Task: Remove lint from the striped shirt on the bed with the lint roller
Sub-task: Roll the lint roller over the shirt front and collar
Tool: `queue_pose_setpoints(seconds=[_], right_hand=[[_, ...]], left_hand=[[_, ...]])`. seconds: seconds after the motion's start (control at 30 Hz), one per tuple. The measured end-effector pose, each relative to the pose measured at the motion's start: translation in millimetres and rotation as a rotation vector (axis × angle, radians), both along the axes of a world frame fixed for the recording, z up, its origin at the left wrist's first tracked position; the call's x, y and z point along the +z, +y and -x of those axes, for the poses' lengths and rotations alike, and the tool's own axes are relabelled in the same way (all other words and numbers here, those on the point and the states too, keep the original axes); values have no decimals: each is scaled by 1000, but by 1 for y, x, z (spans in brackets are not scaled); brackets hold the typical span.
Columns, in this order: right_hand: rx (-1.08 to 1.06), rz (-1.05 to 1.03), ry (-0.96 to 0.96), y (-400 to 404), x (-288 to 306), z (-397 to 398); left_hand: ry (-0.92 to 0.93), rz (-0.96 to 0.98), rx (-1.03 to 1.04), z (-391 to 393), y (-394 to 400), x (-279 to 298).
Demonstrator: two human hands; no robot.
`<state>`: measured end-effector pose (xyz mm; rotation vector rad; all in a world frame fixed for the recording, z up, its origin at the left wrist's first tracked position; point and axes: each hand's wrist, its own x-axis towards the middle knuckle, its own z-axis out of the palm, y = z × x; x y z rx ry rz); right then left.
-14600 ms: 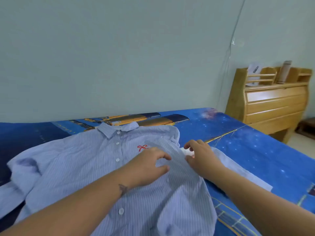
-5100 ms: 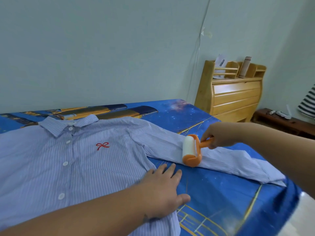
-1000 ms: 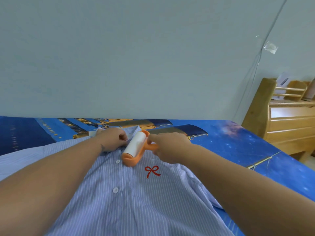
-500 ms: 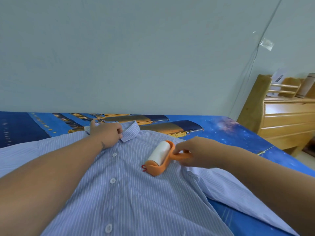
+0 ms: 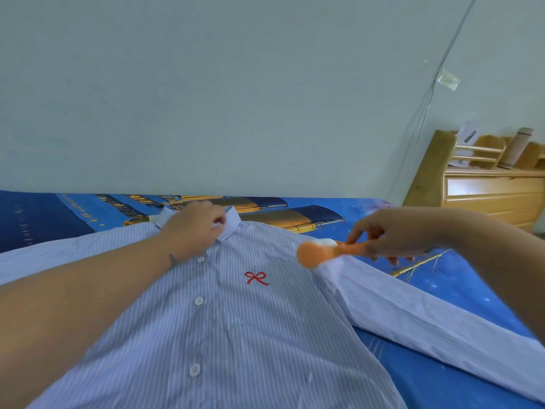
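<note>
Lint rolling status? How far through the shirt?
Done: striped shirt lies spread flat, buttoned. In hand: left hand pins the collar; right hand works the lint roller at the shoulder seam. Left: can't tell which areas remain; lint too small to see.

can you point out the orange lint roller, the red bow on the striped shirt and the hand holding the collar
orange plastic lint roller [image 5: 317,252], head view, on its round orange end cap
red embroidered bow [image 5: 256,278], head view, on the knot at its middle
left hand [image 5: 196,225], head view, on the back of the hand at the collar
</note>
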<state>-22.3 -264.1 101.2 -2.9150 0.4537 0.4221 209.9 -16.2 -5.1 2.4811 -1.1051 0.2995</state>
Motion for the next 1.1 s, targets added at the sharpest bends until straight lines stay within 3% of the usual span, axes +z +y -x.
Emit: queue_pose_setpoints(seconds=[0.1,0.17,0.2,0.27,0.33,0.4,0.47,0.53,0.63,0.9,1.1], right_hand=[[-79,-194,-94,9,0,-4],[-71,-147,-153,22,-5,-9],[-60,-121,-180,31,-9,-13],[-29,-124,-211,52,-16,-20],[22,-109,-235,74,-24,-29],[46,-80,-282,92,-33,-39],[43,-42,-294,109,-42,-47],[22,-18,-269,122,-53,-55],[-4,28,-257,141,-68,-64],[8,173,-207,167,-85,-69],[19,170,-160,164,-78,-46]], left_hand=[[-61,-21,-421,75,9,2],[-221,-22,-744,130,16,-13],[-146,-27,-923,154,21,-23],[403,13,-1143,187,32,-36],[461,13,-1014,196,30,-40],[329,-151,-709,199,25,-41],[68,-147,-393,194,34,-28],[87,-64,-228,170,52,-10],[96,-137,62,121,69,2],[337,-167,101,61,62,-13],[253,-362,47,41,60,-24]])
